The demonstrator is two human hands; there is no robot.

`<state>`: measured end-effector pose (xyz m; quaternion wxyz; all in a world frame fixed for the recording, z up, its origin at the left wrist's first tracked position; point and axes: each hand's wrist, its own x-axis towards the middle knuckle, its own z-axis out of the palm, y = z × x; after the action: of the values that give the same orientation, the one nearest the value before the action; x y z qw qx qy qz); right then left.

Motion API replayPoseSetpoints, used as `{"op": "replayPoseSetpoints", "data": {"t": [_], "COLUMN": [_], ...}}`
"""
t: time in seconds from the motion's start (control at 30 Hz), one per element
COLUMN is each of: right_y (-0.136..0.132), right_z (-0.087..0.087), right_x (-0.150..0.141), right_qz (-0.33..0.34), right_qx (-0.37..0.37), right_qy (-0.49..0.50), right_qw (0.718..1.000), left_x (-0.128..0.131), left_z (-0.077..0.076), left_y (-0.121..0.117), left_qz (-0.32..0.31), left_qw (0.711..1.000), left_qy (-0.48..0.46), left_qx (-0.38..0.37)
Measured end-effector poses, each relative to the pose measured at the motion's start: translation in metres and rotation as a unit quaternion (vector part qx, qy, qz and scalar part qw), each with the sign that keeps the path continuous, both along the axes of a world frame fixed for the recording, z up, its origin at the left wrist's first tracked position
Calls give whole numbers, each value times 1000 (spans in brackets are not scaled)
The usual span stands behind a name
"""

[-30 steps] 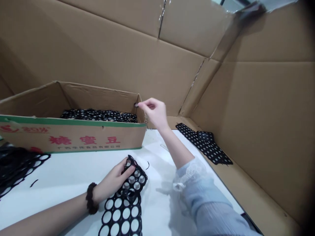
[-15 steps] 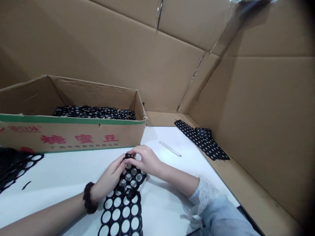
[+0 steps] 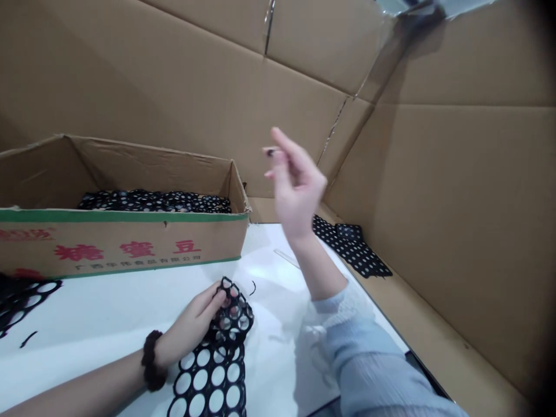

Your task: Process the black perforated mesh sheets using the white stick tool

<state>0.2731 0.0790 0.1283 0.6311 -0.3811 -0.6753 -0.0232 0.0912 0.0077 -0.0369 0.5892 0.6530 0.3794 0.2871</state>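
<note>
My left hand pinches the top end of a black perforated sheet with rows of round holes. The sheet's upper part is folded over, and its lower part lies flat, running off the bottom edge. Raised high above the table, my right hand is away from the sheet, its fingers curled and somewhat blurred. A tiny dark bit shows at its fingertips. A thin curved black scrap lies on the table beside the sheet's top end.
An open cardboard box at the back left holds several black perforated pieces. More black sheeting lies at far left near a scrap. Dotted black strips lie along the right cardboard wall. A pale pen-like stick is partly hidden by my right arm.
My right hand has let go of the sheet and swung up and to the right. A curved black scrap now shows on the table. My left hand keeps its hold; the view has shifted slightly.
</note>
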Motion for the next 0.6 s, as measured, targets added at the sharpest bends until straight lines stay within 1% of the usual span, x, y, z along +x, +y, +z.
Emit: {"op": "replayPoseSetpoints", "data": {"t": [0.03, 0.1, 0.13, 0.17, 0.2, 0.27, 0.3, 0.33, 0.4, 0.47, 0.53, 0.6], "right_y": [12, 30, 33, 33, 27, 6, -8, -21, -42, -55, -60, -62], "right_z": [1, -6, -12, -20, -28, -47, -58, -69, -92, -112, -126, -133], "right_x": [-5, -14, -17, -18, -17, -13, -11, -8, -5, -4, -6, -8], "right_qz": [13, 28, 25, 6, -3, 32, 56, 78, 90, 113, 133, 151], "right_qx": [-21, -100, -136, -133, -107, -63, -64, -80, -154, -261, -337, -376], "right_qy": [-76, -222, -259, -248, -231, -215, -226, -256, -313, -334, -313, -295], "right_qw": [997, 970, 956, 959, 967, 974, 970, 960, 933, 899, 878, 865], "left_x": [0, 1, 1, 1, 1, 0, 0, 0, 0, 0, -1, -2], "left_z": [2, 6, 7, 9, 10, 12, 12, 13, 13, 13, 12, 12], "left_y": [1, 3, 4, 5, 6, 7, 7, 8, 9, 9, 9, 9], "left_qz": [10, 31, 39, 46, 50, 66, 72, 74, 53, 21, 12, 13], "left_qw": [1000, 997, 996, 995, 995, 994, 994, 995, 997, 999, 999, 999], "left_qy": [-15, -45, -55, -60, -61, -64, -64, -61, -50, -38, -35, -33], "left_qx": [-16, -48, -57, -59, -60, -57, -48, -35, -10, 2, 3, 7]}}
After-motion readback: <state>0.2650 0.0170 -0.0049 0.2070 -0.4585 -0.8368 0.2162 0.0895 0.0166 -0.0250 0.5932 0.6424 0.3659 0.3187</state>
